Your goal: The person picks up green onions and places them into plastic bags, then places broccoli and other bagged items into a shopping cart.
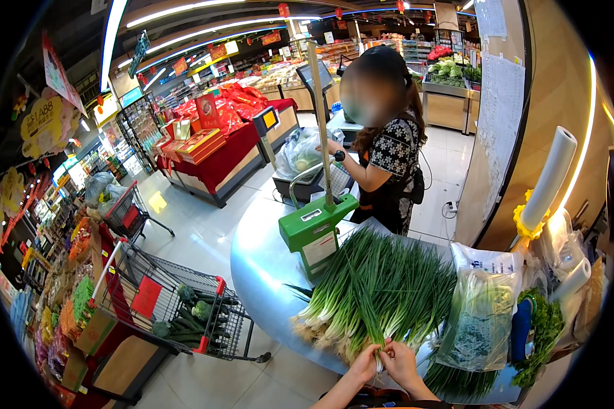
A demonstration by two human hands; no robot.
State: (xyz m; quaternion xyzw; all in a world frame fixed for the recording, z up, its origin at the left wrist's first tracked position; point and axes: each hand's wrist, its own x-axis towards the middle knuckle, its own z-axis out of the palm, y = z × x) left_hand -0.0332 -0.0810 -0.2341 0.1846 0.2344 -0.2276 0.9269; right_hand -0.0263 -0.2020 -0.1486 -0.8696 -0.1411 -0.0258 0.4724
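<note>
My left hand (366,362) and my right hand (399,361) meet at the near edge of the metal counter, both closed around the white stems of a small bunch of green onions (372,317). Its green leaves point away from me. Beneath and behind it spreads a large pile of green onions (404,276), their rooty ends towards me and to the left. A green bag-sealing machine or tape dispenser (314,230) with an upright pole stands at the pile's far left. Right of the pile lies a clear plastic bag (478,317) with greens.
A person (389,148) handles a bagged item (302,153) at a scale across the counter (256,255). A shopping cart (148,291) with broccoli and dark green vegetables stands left. To the right are a blue-handled tool (522,327), leafy herbs (547,317) and a plastic bag roll (550,176).
</note>
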